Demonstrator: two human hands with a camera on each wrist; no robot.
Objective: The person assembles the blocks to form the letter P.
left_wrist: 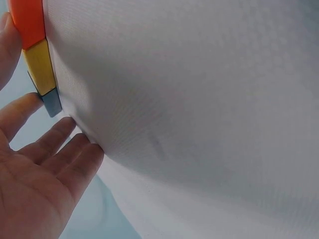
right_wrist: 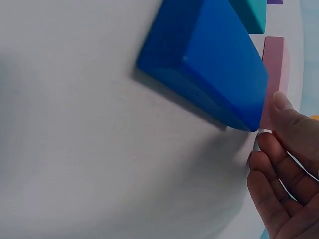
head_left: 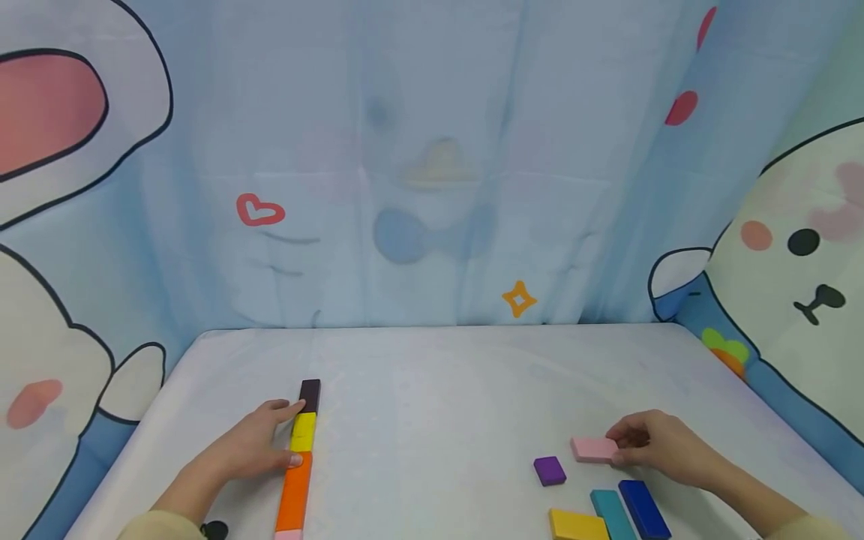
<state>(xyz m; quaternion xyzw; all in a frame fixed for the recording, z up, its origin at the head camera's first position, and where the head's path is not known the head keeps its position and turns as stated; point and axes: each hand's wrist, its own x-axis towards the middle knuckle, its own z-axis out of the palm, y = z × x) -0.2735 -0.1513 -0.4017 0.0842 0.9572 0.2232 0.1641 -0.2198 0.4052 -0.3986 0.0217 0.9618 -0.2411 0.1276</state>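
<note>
Head view: a person's left hand [head_left: 253, 446] lies flat with straight fingers against a row of blocks at 7 o'clock on the white table [head_left: 432, 390]. The row runs dark purple block [head_left: 310, 394], yellow block [head_left: 303, 431], orange block [head_left: 295, 491], end to end. At 4 o'clock, the right hand [head_left: 664, 444] pinches the end of a pink block [head_left: 593, 448] lying flat; a small purple block [head_left: 550, 470] sits just beside it, with a second yellow block [head_left: 577, 525], teal block [head_left: 613, 514] and blue block [head_left: 644, 509] nearer the person.

Left wrist view: the open palm [left_wrist: 35, 174] faces the row, fingertips touching its dark end at 10 o'clock.

Right wrist view: curled fingers [right_wrist: 284, 164] at 4 o'clock meet the pink block [right_wrist: 275, 74] behind the blue block [right_wrist: 209, 59].
</note>
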